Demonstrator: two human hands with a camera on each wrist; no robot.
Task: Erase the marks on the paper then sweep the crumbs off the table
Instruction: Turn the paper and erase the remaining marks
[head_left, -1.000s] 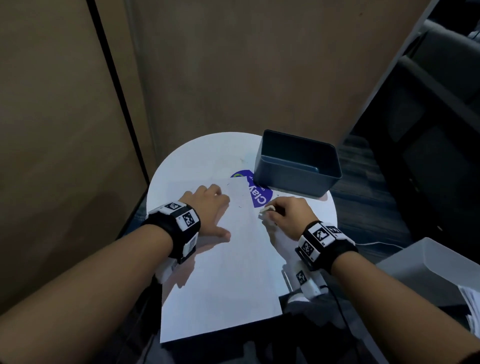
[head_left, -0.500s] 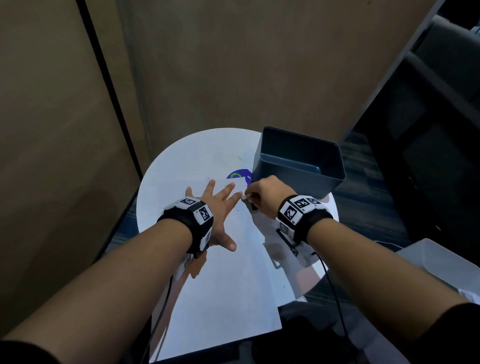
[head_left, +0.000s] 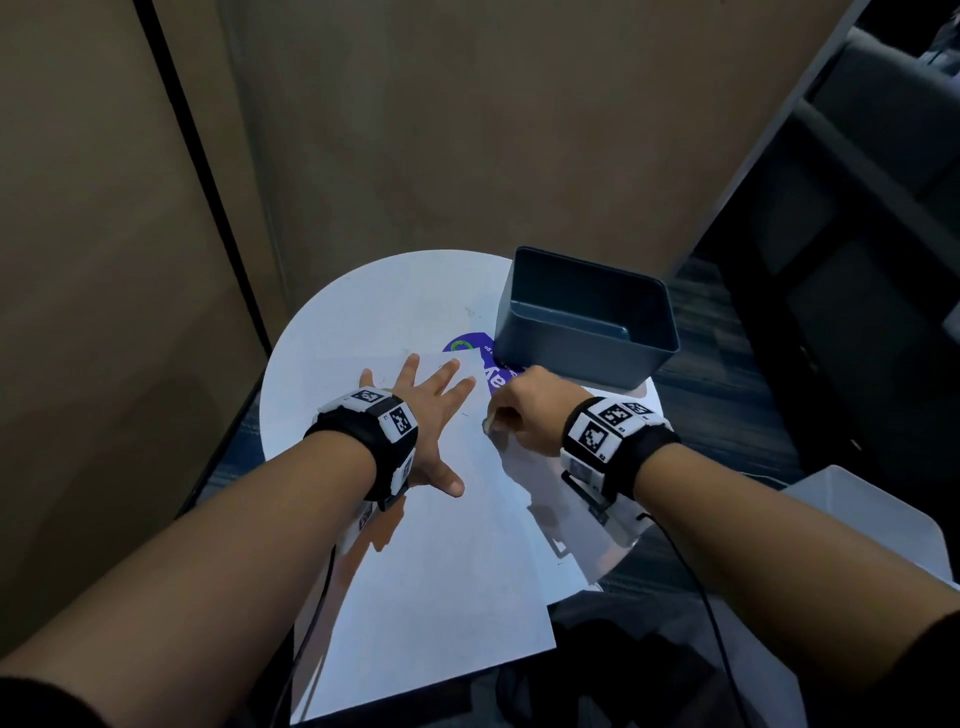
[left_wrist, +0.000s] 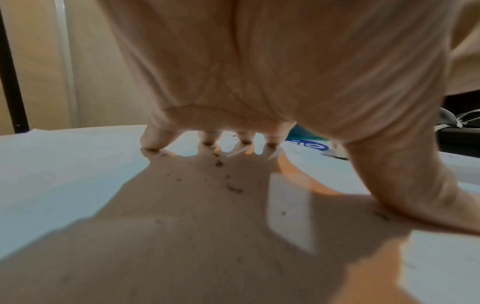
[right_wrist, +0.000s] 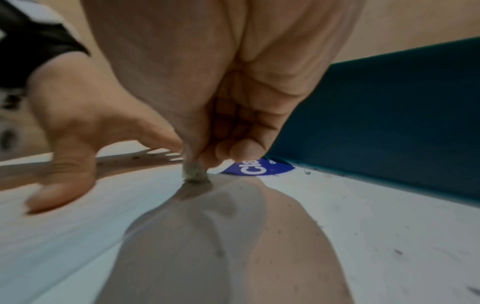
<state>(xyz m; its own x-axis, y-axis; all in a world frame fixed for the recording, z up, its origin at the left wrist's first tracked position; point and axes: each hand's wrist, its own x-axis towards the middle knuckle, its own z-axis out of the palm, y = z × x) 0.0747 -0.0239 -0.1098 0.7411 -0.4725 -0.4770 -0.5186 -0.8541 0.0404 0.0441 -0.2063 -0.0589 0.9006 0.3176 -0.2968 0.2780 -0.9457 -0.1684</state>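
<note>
A white sheet of paper (head_left: 441, 571) lies on the round white table (head_left: 363, 317). My left hand (head_left: 423, 410) presses flat on the paper's upper left part, fingers spread. My right hand (head_left: 524, 410) pinches a small greyish eraser (right_wrist: 193, 174) whose tip touches the paper near its right edge. Dark eraser crumbs (left_wrist: 228, 185) lie scattered on the paper under my left palm, and a faint mark (head_left: 464, 414) shows between the two hands.
A dark blue-grey open bin (head_left: 587, 317) stands at the table's back right, just beyond my right hand. A round purple sticker (head_left: 470, 348) sits partly under the paper and bin. Tan wall panels rise behind; a pale container (head_left: 857, 525) sits low on the right.
My left hand went from curled to flat with spread fingers on the paper. My right hand moved up toward the bin, then came back down a little along the paper's right edge.
</note>
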